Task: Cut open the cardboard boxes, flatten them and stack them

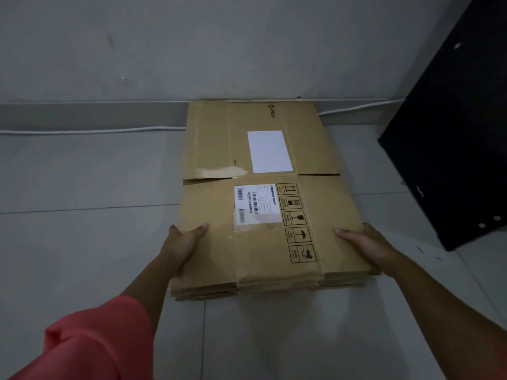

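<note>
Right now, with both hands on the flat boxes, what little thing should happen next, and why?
Probably nudge the stack of flattened boxes inward to line up its layers. The left hand and right hand grip its near sides, its far end already meets the wall, and the layers at the near edge look slightly uneven.

Your left hand (186, 239) and right hand (365, 242): fingers hidden by the stack (208, 209). Label (256, 204) print too small to read. Black panel (452, 133) cut by the right edge.
</note>
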